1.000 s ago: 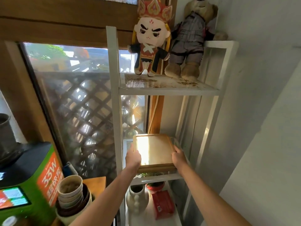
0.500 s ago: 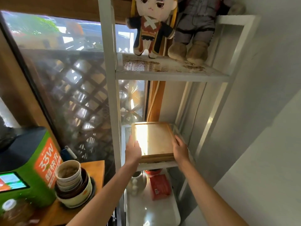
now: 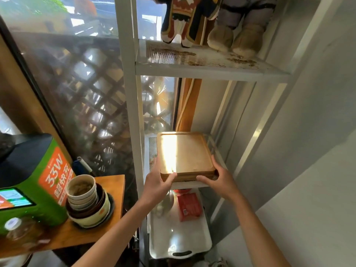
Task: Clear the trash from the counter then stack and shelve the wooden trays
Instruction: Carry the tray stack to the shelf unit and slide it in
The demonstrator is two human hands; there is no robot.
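Observation:
A stack of square wooden trays [image 3: 185, 154] lies flat on the middle mesh shelf of the white metal rack [image 3: 127, 97], lit by a streak of sun. My left hand [image 3: 157, 183] touches the stack's front left corner, thumb along its left side. My right hand [image 3: 216, 178] rests at the front right corner, fingers curled on the front edge. Both hands sit at the near edge of the stack, partly hiding its front face.
Two plush toys [image 3: 210, 22] stand on the rack's upper shelf. Below the trays lie a red packet [image 3: 188, 207], a pale vase [image 3: 163, 205] and a white tray [image 3: 179, 241]. To the left, a wooden counter [image 3: 81, 234] carries stacked bowls and cups [image 3: 86, 201] and a green machine [image 3: 32, 182]. A wall closes the right side.
The trays slid deeper onto the middle shelf and now lie flat there. My hands shifted from the sides to the front corners. The view tilted downward.

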